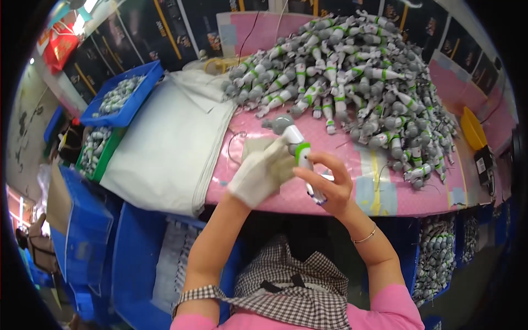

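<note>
My right hand [333, 184], bare, grips a white toy arm [303, 157] with a green band and grey joints between thumb and fingers, above the near edge of the pink table. My left hand [254, 175] wears a whitish glove and is close against the arm's left side, its fingers reaching the white upper part. Motion smears the glove, so how its fingers close is unclear. A beige patch like cloth [281, 168] shows by its palm. Just beyond the held arm, a grey rounded part [282, 122] shows; whether it joins the arm I cannot tell.
A large heap of similar toy arms [341, 71] covers the table's far and right side. White sheets [170, 132] lie at left, beside a blue bin [122, 93] and a green bin [113, 151] of parts. A yellow bowl [473, 129] stands far right. Blue crates [140, 242] sit below.
</note>
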### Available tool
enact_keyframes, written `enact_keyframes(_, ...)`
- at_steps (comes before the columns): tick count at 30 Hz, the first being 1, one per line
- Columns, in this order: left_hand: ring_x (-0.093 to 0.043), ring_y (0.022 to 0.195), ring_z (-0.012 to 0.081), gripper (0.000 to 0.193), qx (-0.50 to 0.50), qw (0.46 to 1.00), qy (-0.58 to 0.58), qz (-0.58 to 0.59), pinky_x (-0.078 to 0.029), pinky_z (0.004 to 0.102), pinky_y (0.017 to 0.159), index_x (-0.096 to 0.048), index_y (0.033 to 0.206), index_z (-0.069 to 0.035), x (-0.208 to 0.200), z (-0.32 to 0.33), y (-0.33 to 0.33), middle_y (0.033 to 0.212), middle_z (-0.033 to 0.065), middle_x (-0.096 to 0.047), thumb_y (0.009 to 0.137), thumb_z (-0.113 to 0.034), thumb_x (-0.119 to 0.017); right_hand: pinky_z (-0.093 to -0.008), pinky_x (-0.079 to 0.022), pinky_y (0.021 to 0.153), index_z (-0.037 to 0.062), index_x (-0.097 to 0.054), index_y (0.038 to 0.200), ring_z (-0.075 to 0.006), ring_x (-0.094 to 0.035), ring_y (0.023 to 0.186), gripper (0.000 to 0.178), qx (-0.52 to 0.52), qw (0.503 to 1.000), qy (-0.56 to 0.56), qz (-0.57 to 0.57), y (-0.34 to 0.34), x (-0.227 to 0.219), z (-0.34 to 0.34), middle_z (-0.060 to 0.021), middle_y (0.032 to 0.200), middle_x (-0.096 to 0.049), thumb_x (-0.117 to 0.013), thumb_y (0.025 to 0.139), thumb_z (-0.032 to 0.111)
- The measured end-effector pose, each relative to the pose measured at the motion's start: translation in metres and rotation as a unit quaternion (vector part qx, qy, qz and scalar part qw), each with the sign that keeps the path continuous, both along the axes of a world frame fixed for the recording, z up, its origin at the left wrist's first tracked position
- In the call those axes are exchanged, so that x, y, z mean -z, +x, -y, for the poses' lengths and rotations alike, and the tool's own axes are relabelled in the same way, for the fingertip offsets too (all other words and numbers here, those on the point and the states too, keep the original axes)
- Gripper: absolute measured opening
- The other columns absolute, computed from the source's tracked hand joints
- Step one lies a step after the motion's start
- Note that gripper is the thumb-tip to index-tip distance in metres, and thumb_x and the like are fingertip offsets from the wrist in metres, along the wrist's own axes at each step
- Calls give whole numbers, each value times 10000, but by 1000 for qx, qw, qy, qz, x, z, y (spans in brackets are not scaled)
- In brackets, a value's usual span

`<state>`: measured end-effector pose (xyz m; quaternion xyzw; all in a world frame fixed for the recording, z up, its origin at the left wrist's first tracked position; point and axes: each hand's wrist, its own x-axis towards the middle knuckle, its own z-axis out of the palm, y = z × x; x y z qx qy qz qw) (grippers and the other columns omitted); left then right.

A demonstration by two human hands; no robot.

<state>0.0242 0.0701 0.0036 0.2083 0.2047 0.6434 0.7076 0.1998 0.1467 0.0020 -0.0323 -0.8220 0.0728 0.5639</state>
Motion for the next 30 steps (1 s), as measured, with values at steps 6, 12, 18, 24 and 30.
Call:
enact_keyframes(6, -575, 1057, 244, 301, -212, 976, 28, -48, -494, 406, 906, -467, 1166, -43, -9, -14, 13, 1110, 101, -582, 932, -228, -507, -294, -527, 749, 35, -438, 1299, -200, -651, 733, 384, -149, 785, -598, -59, 13, 49, -5, -127, 1045, -636, -508, 928, 105)
enact_keyframes(12, -519, 1152, 263, 331, -235, 970, 26, 49, -477, 429, 946, -444, 1230, -76, 4, 7, 16, 1209, 87, -531, 929, -197, -509, -361, -543, 818, 150, -345, 1369, -259, -603, 929, 522, -545, 395, -729, -123, -5, 79, 36, -122, 1243, -467, -561, 911, 277)
enact_keyframes(18, -524, 1137, 256, 348, -212, 975, 33, 53, -477, 419, 943, -414, 1242, -79, 10, 11, 28, 1200, 79, -528, 925, -176, -521, -376, -555, 808, 198, -315, 1372, -249, -634, 837, 634, -670, 222, -702, -94, -10, 93, 45, -158, 1161, -529, -660, 841, 223)
enact_keyframes(24, -506, 1136, 269, 480, -131, 978, 3, 161, -474, 427, 914, -330, 1360, -118, 23, 21, 24, 1289, 97, -483, 928, -224, -509, -345, -538, 661, 118, -385, 1289, -200, -624, 706, 434, -548, 553, -622, -77, -10, 66, 58, -173, 1047, -581, -550, 895, 38)
enact_keyframes(30, -573, 875, 157, 448, -184, 967, -40, -173, -514, 291, 709, -410, 1291, -14, -11, 42, -6, 1103, 89, -554, 944, -283, -500, -319, -491, 684, 22, -643, 980, -182, -596, 859, 168, -14, 883, -404, 239, 27, 42, -30, -78, 934, -635, -600, 828, 80)
